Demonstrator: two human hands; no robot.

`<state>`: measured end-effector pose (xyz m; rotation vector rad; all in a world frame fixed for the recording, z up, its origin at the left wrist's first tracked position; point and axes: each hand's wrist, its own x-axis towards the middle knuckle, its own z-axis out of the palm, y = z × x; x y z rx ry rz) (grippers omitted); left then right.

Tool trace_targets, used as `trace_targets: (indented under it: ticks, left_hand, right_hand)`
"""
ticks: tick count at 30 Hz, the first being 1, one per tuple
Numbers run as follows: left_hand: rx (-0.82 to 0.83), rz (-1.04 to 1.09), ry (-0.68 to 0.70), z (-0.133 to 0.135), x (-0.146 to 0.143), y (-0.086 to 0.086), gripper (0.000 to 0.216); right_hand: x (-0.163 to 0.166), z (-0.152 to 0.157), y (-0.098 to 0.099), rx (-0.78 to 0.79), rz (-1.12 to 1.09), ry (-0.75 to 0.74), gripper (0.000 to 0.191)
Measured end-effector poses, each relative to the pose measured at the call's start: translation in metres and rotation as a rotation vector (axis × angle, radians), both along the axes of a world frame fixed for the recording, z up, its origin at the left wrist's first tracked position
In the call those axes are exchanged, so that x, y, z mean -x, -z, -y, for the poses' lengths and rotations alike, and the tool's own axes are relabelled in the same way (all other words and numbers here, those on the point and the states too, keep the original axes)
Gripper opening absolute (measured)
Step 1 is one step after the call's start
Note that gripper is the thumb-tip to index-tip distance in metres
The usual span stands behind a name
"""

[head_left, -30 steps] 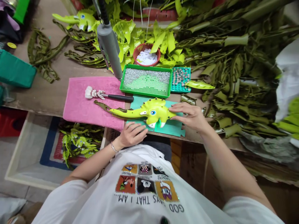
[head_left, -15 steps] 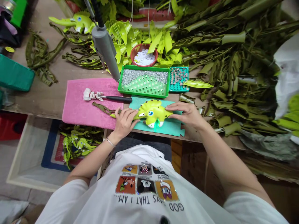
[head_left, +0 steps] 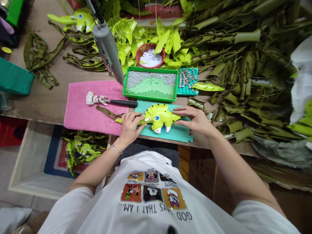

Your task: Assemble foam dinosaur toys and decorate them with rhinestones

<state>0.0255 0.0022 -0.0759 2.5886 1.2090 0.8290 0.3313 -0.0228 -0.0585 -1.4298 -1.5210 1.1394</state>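
A lime-green toy dinosaur [head_left: 159,117] with a blue eye lies on a teal mat [head_left: 179,132] at the table's front edge. My left hand [head_left: 129,126] is closed over its long tail end, fingers curled on it. My right hand [head_left: 195,118] grips the head end between thumb and fingers. Both hands hold the toy down on the mat.
A green tray of small screws [head_left: 151,84] and a teal tray of round parts [head_left: 187,81] sit just behind. A hanging grey power screwdriver [head_left: 108,52] hovers left. A dark-handled brush [head_left: 110,101] lies on a pink towel [head_left: 85,113]. Green plastic shells [head_left: 243,65] are heaped at right; a floor bin [head_left: 80,149] holds finished toys.
My left hand came up from the table's front edge onto the toy's tail. The toy shifted slightly on the mat. My right hand stayed on the head end.
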Motion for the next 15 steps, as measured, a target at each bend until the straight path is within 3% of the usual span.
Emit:
trace_targets:
  ticks: [5,9,12,15]
  left_hand:
    - [0.024,-0.015,0.028,-0.001,0.001,0.002,0.023]
    - [-0.013,-0.083,0.082,-0.006,0.007,0.006,0.032]
    - [-0.117,-0.2,0.136,-0.014,0.014,0.006,0.038]
    - [-0.229,-0.302,0.203,-0.027,0.018,-0.003,0.035]
  right_hand:
    - [0.024,0.001,0.0,0.435,-0.323,0.22,0.054]
    - [0.031,-0.003,0.004,0.486,-0.44,0.32,0.052]
    - [0.024,-0.007,0.006,0.524,-0.469,0.284,0.054]
    - [0.018,-0.01,0.0,0.442,-0.314,0.214,0.053]
